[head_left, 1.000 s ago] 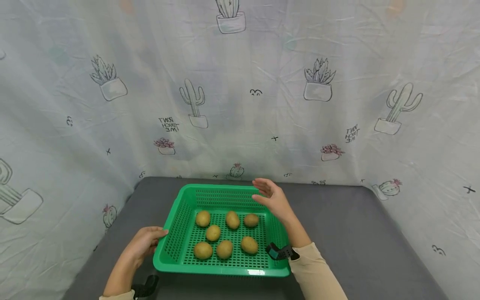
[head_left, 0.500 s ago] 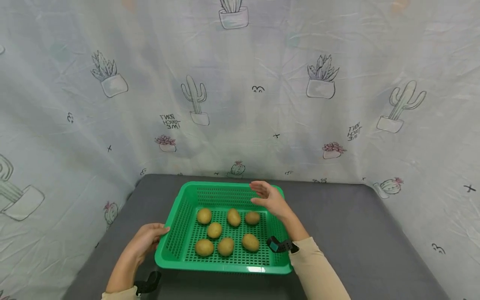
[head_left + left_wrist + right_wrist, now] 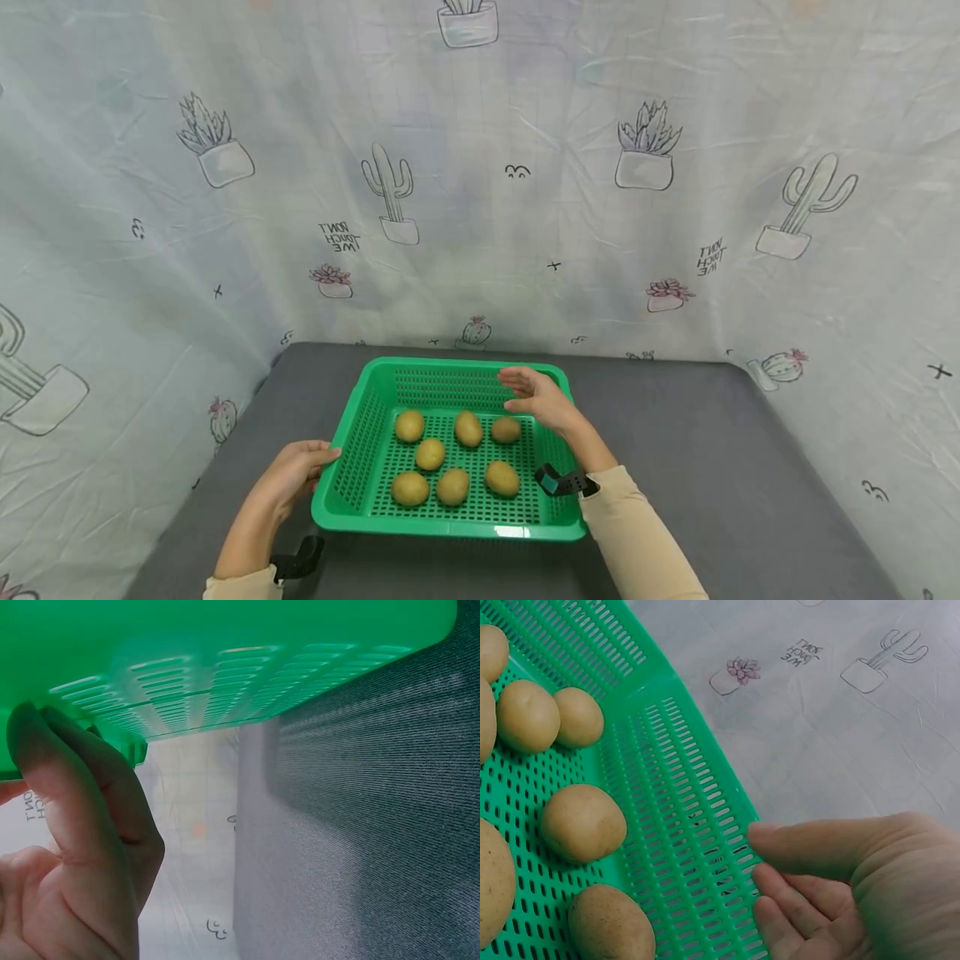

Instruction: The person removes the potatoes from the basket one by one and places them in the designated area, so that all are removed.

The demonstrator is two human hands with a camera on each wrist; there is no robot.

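Observation:
A green perforated plastic basket (image 3: 420,526) holds several yellow-brown potatoes (image 3: 453,487), spread loosely over its floor. On the basket's left side, my left hand (image 3: 292,472) pinches the rim; in the left wrist view its curled fingers (image 3: 79,795) meet the basket wall (image 3: 187,626) from outside. My right hand (image 3: 546,405) hovers over the far right corner, fingers loosely bent and thumb apart, with nothing in it. The right wrist view has this hand (image 3: 877,889) overlapping the basket's rim (image 3: 709,742); whether it touches cannot be made out. Potatoes (image 3: 583,823) lie below.
The basket stands on a dark grey tabletop (image 3: 675,450). A pale curtain (image 3: 480,208) printed with cacti and potted plants hangs behind the table and along both sides. Each wrist wears a black strap, and the right one (image 3: 566,482) lies over the basket's right side.
The whole head view has shifted, with basket and curtain sitting slightly higher in frame. My right hand has come slightly nearer and lower relative to the basket. The left hand keeps its hold.

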